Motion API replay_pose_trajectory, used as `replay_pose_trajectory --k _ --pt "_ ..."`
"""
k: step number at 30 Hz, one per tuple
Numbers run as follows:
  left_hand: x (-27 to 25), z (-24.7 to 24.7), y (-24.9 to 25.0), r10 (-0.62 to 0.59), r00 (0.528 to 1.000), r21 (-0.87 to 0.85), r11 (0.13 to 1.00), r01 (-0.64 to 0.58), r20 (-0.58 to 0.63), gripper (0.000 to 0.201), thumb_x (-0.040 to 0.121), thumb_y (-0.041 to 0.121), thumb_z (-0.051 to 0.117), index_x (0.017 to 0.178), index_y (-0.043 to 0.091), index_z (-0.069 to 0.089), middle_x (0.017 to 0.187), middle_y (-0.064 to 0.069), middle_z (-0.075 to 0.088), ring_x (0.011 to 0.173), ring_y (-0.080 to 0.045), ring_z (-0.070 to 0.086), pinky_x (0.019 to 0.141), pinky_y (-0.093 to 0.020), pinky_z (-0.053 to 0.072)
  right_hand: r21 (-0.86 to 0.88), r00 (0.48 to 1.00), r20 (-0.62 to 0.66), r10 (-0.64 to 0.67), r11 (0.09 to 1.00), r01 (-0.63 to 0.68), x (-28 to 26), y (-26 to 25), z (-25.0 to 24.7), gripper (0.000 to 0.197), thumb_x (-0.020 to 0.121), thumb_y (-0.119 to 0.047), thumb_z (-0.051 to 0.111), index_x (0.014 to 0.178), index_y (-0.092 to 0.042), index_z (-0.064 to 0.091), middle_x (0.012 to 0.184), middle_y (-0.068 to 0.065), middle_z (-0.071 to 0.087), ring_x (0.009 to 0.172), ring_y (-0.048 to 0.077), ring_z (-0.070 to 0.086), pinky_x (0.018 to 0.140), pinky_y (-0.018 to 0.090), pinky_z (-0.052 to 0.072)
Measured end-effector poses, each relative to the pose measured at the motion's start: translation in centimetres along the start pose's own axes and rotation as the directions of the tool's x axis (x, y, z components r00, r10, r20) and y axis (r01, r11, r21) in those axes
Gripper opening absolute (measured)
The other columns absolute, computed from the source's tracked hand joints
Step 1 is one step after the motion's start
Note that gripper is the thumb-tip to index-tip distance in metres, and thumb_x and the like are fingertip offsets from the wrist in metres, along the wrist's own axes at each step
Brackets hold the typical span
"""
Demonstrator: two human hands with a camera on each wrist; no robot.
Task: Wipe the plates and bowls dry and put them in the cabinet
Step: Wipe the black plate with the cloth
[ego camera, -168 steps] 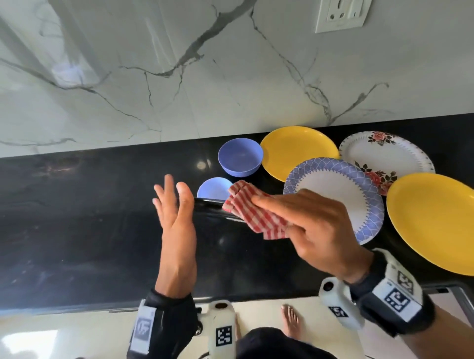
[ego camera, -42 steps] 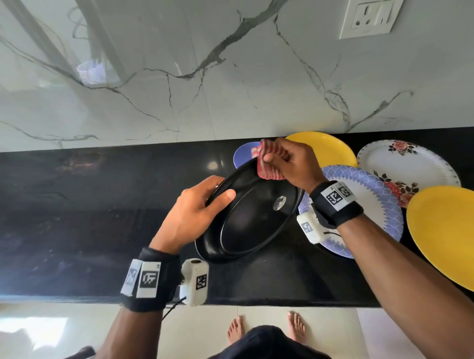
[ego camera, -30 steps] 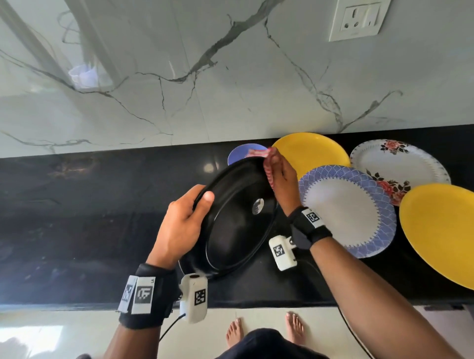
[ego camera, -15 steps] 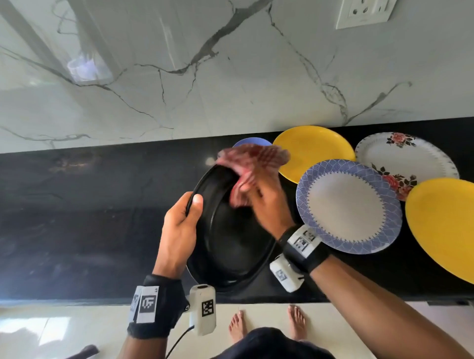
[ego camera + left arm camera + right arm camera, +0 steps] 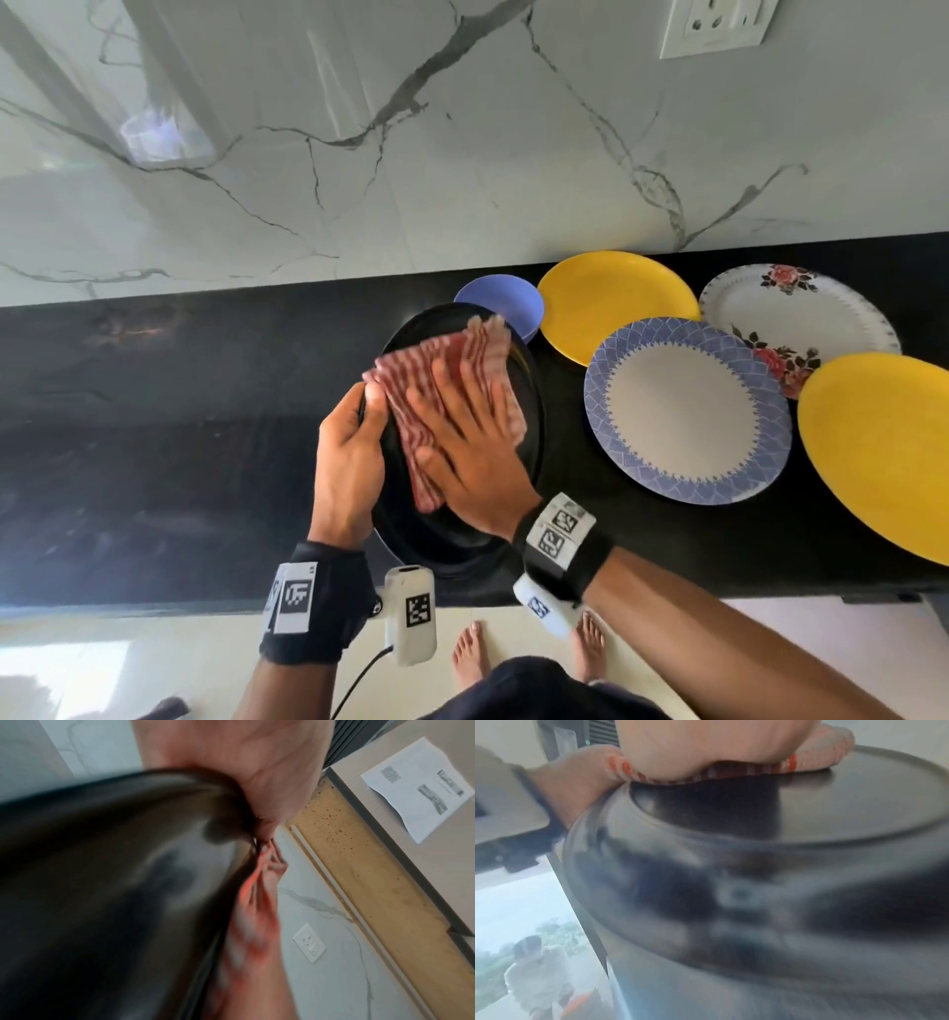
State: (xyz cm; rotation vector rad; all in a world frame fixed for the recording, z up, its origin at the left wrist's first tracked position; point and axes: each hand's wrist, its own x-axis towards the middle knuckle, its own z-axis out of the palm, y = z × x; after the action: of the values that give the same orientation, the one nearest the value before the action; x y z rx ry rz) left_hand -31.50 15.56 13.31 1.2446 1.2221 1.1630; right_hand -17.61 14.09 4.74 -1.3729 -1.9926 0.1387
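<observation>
- The right hand [image 5: 464, 452] lies flat with fingers spread and straight, pressing the red checked cloth [image 5: 452, 390] against the black plate [image 5: 462, 545]. It grips nothing; the palm alone keeps the cloth in place.
- The left hand [image 5: 349, 462] is curled round the black plate's rim just left of the cloth, thumb on the near face. The fingers behind cannot be seen from the head camera.
- The plate is held off the counter [image 5: 154, 462], tilted, directly under the right palm.
- Risk: all the plate's weight hangs from one edge grip. A hard push from the right palm could likely lever the rim out of the left fingers, more so if the surface is wet, and drop it on the counter or floor.
- Risk: an unpinched cloth may bunch or slide off, leaving streaks undried.
- Beyond the right hand's fingertips sits a blue bowl [image 5: 506, 300]; to its right lie a yellow plate [image 5: 616, 303], a blue-rimmed plate [image 5: 685, 411], a floral plate [image 5: 801, 313] and a second yellow plate [image 5: 883, 452], all waiting on the counter.
- Swinging the black plate rightward could knock them.
</observation>
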Motion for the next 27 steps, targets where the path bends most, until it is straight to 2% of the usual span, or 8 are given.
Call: replay_pose_trajectory --k 4,9,11,14,16,19,23,27 --pt "-0.6 -0.4 -0.2 -0.019 0.999 -0.005 1.0 0.019 -0.045 0.044 0.112 0.028 0.048 0.081 -0.001 0.035 0.079 -0.008 0.034 0.077 -0.027 0.027 0.069 -0.042 0.029 0.057 0.985 0.073 0.154 0.986 -0.158 -3.3 4.1 0.8 0.061 0.105 -0.06 0.01 0.159 -0.041 -0.011 0.171 0.0 -0.01 0.157 0.027 -0.01 0.12 0.067 0.007" --pt "-0.5 0.5 0.2 0.012 0.998 0.021 1.0 -0.011 -0.064 0.045 0.111 0.027 0.049 0.071 0.016 0.033 0.073 -0.005 0.027 0.072 -0.024 0.024 0.063 -0.035 0.026 -0.024 0.945 0.006 0.328 0.944 -0.328 2.0 4.5 -0.2 0.067 0.106 -0.054 0.002 0.161 -0.018 -0.004 0.17 0.013 -0.006 0.156 0.03 -0.011 0.122 0.064 0.003" --pt "0.0 0.3 0.0 0.018 0.998 0.005 1.0 -0.017 -0.062 0.045 0.108 0.034 0.051 0.074 0.008 0.038 0.076 -0.006 0.033 0.074 -0.025 0.026 0.066 -0.038 0.028 -0.031 0.97 0.043 0.24 0.971 -0.239 2.5 1.6 0.1 0.066 0.106 -0.051 0.008 0.162 -0.016 0.002 0.17 0.013 -0.006 0.156 0.034 -0.011 0.123 0.062 0.0" --pt "0.5 -0.1 -0.4 0.001 0.999 -0.036 0.999 -0.003 -0.051 0.049 0.105 0.038 0.052 0.081 -0.002 0.037 0.082 -0.008 0.039 0.079 -0.027 0.03 0.074 -0.043 0.029 -0.068 0.992 0.117 0.044 0.997 -0.036 -1.2 -1.3 0.9 0.063 0.107 -0.048 0.02 0.163 -0.022 0.005 0.17 0.012 -0.007 0.156 0.035 -0.011 0.125 0.057 -0.005" --pt "0.4 -0.2 -0.2 -0.02 0.998 -0.065 0.998 0.016 -0.063 0.052 0.101 0.041 0.055 0.08 0.0 0.032 0.083 -0.009 0.034 0.081 -0.029 0.026 0.074 -0.044 0.027 -0.043 0.988 0.149 -0.041 0.998 0.048 -4.6 -0.5 1.7 0.063 0.106 -0.053 0.023 0.161 -0.032 0.001 0.17 0.004 -0.009 0.156 0.033 -0.011 0.125 0.053 -0.007" --pt "0.1 -0.4 -0.1 -0.05 0.996 -0.099 0.994 0.042 -0.077 0.055 0.096 0.043 0.056 0.082 -0.004 0.031 0.085 -0.01 0.034 0.082 -0.029 0.026 0.071 -0.043 0.027 -0.078 0.968 0.217 -0.127 0.986 0.147 -7.9 2.9 2.6 0.061 0.105 -0.061 0.019 0.16 -0.041 -0.002 0.17 -0.004 -0.012 0.157 0.03 -0.009 0.121 0.06 0.004" --pt "0.2 -0.7 -0.1 -0.064 0.995 -0.081 0.995 0.058 -0.075 0.057 0.095 0.045 0.055 0.085 -0.007 0.033 0.085 -0.01 0.036 0.081 -0.029 0.027 0.069 -0.039 0.028 -0.005 0.958 0.279 -0.061 0.998 0.065 -8.1 6.1 1.5 0.063 0.103 -0.065 0.012 0.16 -0.042 -0.002 0.17 -0.005 -0.016 0.156 0.029 -0.013 0.121 0.06 0.002" --pt "0.4 -0.3 -0.1 -0.052 0.997 -0.057 0.997 0.049 -0.049 0.057 0.1 0.045 0.055 0.085 -0.007 0.034 0.085 -0.009 0.038 0.081 -0.028 0.028 0.074 -0.044 0.028 -0.037 0.968 0.25 -0.011 0.999 0.021 -3.0 5.3 -0.4 0.063 0.106 -0.059 0.014 0.161 -0.034 -0.001 0.169 0.005 -0.015 0.155 0.034 -0.015 0.12 0.067 0.001"
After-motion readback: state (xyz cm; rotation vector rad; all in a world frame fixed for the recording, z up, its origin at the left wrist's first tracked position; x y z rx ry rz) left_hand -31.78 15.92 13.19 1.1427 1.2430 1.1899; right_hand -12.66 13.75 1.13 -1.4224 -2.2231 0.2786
